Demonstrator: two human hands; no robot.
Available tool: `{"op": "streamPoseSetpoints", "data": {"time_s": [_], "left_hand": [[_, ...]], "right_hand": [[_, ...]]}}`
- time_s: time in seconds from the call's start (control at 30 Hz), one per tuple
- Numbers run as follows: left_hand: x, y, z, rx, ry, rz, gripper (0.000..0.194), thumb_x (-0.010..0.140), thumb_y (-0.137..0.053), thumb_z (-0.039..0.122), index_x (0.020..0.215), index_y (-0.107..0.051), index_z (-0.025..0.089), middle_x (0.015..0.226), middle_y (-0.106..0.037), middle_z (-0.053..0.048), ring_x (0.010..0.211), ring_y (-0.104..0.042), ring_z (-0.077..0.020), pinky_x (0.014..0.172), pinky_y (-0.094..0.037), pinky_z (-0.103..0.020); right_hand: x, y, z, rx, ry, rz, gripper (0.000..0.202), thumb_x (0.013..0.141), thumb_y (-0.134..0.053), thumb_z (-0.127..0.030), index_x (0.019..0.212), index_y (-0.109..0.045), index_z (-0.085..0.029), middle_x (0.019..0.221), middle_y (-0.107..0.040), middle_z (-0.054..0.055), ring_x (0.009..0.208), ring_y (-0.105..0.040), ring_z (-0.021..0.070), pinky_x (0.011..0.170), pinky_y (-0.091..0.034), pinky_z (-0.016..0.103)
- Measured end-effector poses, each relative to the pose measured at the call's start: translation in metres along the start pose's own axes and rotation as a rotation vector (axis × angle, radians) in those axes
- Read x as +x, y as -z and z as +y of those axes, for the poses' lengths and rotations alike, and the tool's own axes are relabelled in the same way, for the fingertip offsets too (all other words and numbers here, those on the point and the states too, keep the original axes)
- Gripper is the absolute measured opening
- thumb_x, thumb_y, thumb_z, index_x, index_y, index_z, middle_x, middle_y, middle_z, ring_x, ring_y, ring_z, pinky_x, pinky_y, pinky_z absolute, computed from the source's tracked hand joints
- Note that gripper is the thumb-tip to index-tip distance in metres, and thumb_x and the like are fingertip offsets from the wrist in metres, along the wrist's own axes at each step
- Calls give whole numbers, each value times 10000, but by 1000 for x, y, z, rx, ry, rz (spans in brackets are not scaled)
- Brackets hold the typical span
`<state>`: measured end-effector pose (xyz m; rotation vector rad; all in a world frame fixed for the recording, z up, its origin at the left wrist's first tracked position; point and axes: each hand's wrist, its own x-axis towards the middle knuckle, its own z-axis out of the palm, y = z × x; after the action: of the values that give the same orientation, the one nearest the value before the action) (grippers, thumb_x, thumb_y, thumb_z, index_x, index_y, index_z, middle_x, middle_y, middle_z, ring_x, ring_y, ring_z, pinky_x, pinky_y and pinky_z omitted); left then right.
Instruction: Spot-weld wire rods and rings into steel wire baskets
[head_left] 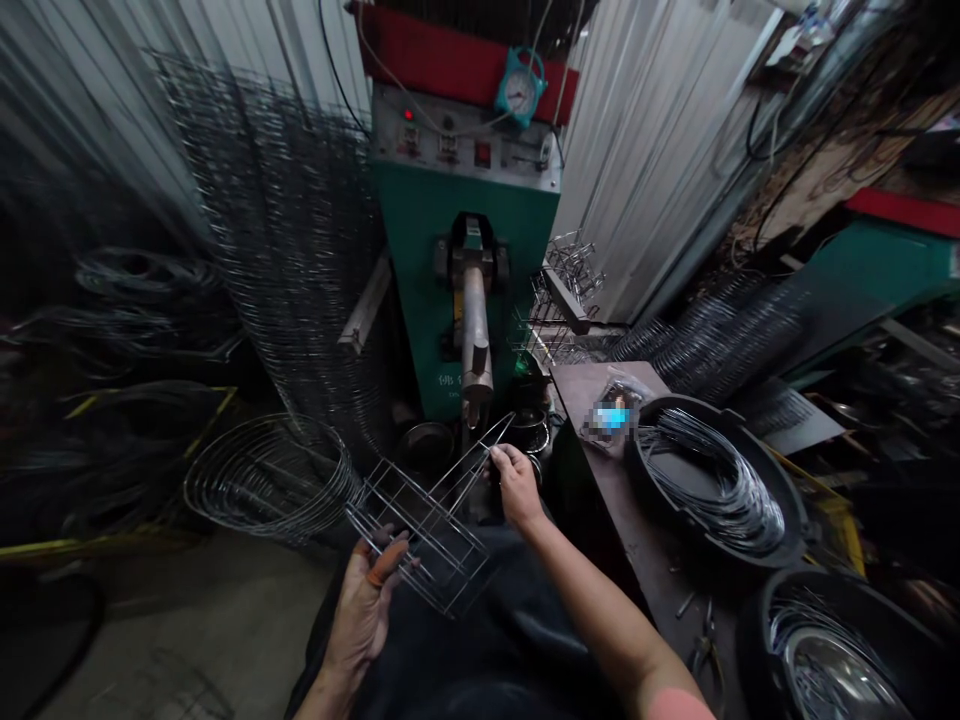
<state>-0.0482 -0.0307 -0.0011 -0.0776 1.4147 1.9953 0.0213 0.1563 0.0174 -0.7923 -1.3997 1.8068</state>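
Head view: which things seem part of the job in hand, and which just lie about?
Apparently in the job:
wire rack, in the left hand
bent wire, in the right hand
green machine, just ahead

Apparently lying about:
pliers on the side table
plastic bag, also there
wire hoops, left

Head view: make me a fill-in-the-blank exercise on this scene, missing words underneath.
The machine straight ahead has a ____ body.
A teal gauge hangs against its ____ bar.
The left hand holds a metal frame and wears an orange cover on its ____.
The upper black tub on the right holds coiled ____.

Missing words: green; red; thumb; wire.
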Motion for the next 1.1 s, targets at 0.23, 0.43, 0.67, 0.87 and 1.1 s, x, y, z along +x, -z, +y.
{"op": "streamPoseSetpoints", "data": {"time_s": [0.23,0.43,0.67,0.87,1.1], "left_hand": [[14,1,-1,-19,6,16,375,530,-735,291,843,-545,208,983,-537,-23,978,-531,-228,678,-501,-320],[19,-2,7,17,24,7,373,539,-713,306,844,-524,204,905,-584,-46,1019,-518,-261,626,-492,-325],[19,-5,14,54,50,48,424,485,-741,338,816,-511,207,884,-584,-30,952,-541,-247,592,-483,-303],[23,-10,7,30,-4,92,419,478,-742,314,802,-495,216,854,-533,7,865,-554,-201,602,-477,-293],[23,-12,8,25,-20,92,402,502,-732,320,795,-476,221,885,-517,11,909,-534,-193,628,-478,-295]], "right_hand": [[18,-8,3,51,-30,21,225,694,-573,-384,642,-505,-176,546,-473,-36,476,-437,83,469,-367,207],[32,-13,3,83,-77,18,222,654,-592,-372,627,-503,-170,527,-482,-44,433,-417,70,442,-358,202],[38,-12,3,114,-151,-3,287,652,-612,-429,670,-535,-154,547,-510,-31,467,-455,78,441,-351,198],[-11,22,5,-117,-240,-359,365,671,-648,-461,854,-590,-151,706,-603,0,619,-540,106,627,-420,241],[-46,25,26,-357,-102,-429,269,776,-545,-414,848,-650,-177,701,-581,-14,662,-507,121,662,-405,237]]}}
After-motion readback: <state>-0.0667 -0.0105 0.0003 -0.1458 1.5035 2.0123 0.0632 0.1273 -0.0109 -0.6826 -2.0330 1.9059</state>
